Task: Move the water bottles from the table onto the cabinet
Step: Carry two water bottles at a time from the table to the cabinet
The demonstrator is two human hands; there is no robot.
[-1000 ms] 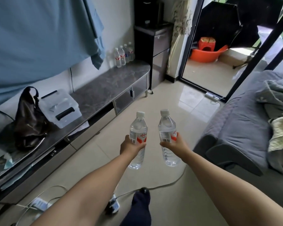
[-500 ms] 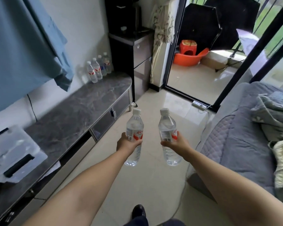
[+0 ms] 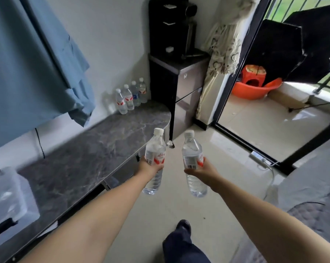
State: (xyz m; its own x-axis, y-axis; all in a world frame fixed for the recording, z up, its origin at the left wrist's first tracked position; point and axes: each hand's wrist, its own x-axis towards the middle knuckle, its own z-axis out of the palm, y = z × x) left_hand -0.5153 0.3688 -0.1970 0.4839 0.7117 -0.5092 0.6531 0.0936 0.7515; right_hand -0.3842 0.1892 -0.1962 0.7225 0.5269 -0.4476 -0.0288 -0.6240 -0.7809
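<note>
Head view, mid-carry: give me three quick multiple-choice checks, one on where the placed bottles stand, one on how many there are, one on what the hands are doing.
1. Where do the bottles already set down stand?
A. On the floor by the door
B. At the far end of the cabinet top, against the wall
C. In the clear plastic box

2. How many bottles stand in that row?
A. Two
B. Four
C. Six

3. What is the state of the two hands?
A. Each holds one capped bottle upright
B. Both hang idle
C. Only one holds a bottle

Key: 1 B, the row of bottles stands on the cabinet top beside the wall. 2 B, four white caps show. 3 A, the left hand has a grip on the left bottle and the right hand on the right bottle.
</note>
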